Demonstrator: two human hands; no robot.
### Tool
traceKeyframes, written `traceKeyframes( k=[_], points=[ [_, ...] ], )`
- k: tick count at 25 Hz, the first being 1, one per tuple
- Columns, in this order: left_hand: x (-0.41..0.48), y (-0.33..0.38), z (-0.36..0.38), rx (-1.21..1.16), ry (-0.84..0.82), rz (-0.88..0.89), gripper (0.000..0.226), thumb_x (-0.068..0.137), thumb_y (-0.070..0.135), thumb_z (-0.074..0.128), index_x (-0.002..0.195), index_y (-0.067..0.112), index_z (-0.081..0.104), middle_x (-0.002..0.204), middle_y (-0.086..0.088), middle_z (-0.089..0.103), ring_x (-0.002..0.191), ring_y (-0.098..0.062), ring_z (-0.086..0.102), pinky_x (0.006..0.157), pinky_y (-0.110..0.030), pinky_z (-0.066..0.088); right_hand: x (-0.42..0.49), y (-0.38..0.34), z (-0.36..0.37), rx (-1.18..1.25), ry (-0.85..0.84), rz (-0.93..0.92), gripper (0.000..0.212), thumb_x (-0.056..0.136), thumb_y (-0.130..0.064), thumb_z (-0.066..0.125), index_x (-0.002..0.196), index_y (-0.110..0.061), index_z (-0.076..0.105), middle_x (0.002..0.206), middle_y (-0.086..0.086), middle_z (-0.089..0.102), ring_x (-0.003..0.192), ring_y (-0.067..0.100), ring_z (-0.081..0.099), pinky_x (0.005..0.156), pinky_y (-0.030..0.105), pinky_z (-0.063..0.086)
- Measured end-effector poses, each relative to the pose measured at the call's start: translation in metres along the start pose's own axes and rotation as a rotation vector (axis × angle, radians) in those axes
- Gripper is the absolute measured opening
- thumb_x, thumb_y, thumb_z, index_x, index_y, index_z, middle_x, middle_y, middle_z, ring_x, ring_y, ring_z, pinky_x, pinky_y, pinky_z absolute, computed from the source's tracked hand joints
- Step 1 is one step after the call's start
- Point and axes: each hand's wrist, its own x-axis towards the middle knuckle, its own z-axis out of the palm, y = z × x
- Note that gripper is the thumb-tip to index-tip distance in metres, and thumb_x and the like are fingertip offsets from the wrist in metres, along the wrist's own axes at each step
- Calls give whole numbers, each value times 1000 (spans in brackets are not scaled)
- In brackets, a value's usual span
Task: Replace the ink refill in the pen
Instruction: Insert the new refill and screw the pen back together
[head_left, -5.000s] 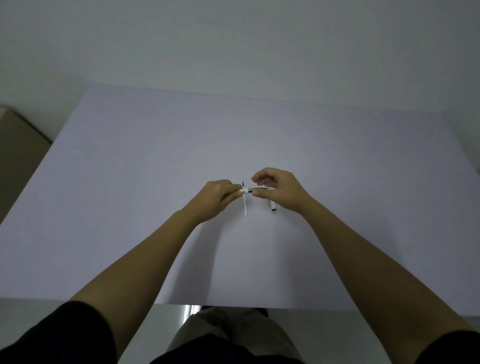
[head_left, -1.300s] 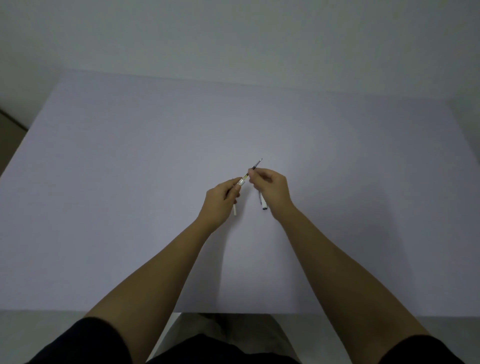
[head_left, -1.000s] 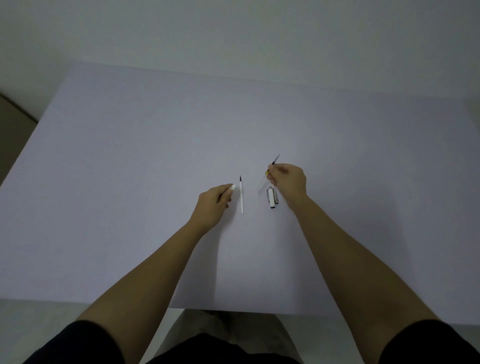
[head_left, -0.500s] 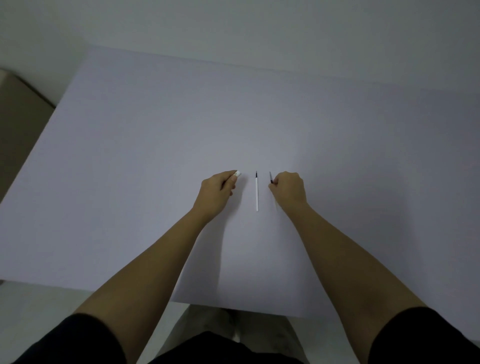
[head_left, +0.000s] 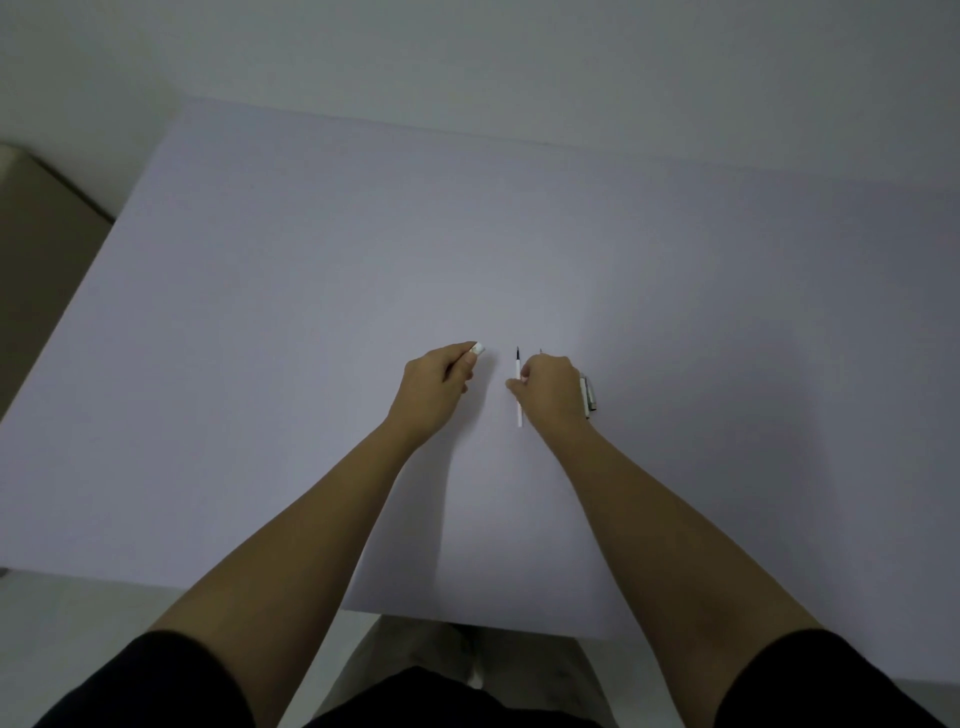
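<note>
My left hand (head_left: 434, 384) is closed around the white pen barrel (head_left: 477, 348), and only the barrel's end shows past my fingertips. A thin white refill (head_left: 519, 410) with a dark tip lies lengthwise on the table. My right hand (head_left: 550, 387) pinches its middle with thumb and fingers. A second dark refill tip (head_left: 541, 352) peeks out just above my right knuckles, and the rest of it is hidden under the hand. Two short pen pieces (head_left: 589, 397), one white and one dark, lie side by side right of my right hand.
A large pale lilac table (head_left: 311, 291) fills the view, with its near edge above my lap. A beige piece of furniture (head_left: 36, 234) stands beside the table's left edge. A plain wall rises behind the far edge.
My right hand has shifted left from the dark-tipped refill onto the white refill on the table. The short pen pieces now show to its right. My left hand keeps the barrel.
</note>
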Motion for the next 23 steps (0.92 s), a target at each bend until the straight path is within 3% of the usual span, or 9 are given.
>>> traceKeyframes(
  k=[5,9,11,14,18,23],
  points=[
    [-3,-2,-5,3,1,-20,29,94,39,44,101,21,65,70,14,58,62,1,57,59,-1,41,1,-10,8,110,35,116,19,86,-10,55,89,4,69,90,20,71,87,30,65,70,33,49],
    [-4,-4,-12,22,-10,-27,30,95,38,44,103,19,65,72,10,60,64,-2,57,61,-6,40,-2,-14,-4,526,69,217,18,83,-17,60,86,-3,72,78,15,70,77,28,63,69,30,49],
    [-3,-6,-14,47,-48,-17,30,95,36,44,106,17,64,78,5,61,66,-7,57,66,-14,41,-4,-12,-13,774,98,283,12,81,-20,63,85,-11,72,76,5,71,82,24,67,78,33,54],
    [-3,-3,-15,116,-163,50,31,95,35,44,112,17,63,90,6,60,79,-12,56,79,-23,43,-11,-4,-29,1099,150,334,5,81,-18,67,79,-13,66,75,3,68,75,15,69,75,26,57],
    [-1,10,-14,87,-243,95,26,95,31,46,112,22,63,91,5,62,75,-9,58,72,-20,41,-27,9,-41,1545,203,286,13,86,-7,63,97,-2,63,83,5,66,67,3,68,61,10,53],
    [1,26,-9,79,-283,132,25,95,26,46,113,23,63,91,1,62,75,-7,58,69,-14,41,-40,11,-39,1675,238,266,24,87,-4,60,109,6,59,92,5,66,81,8,66,65,10,53]
  ],
)
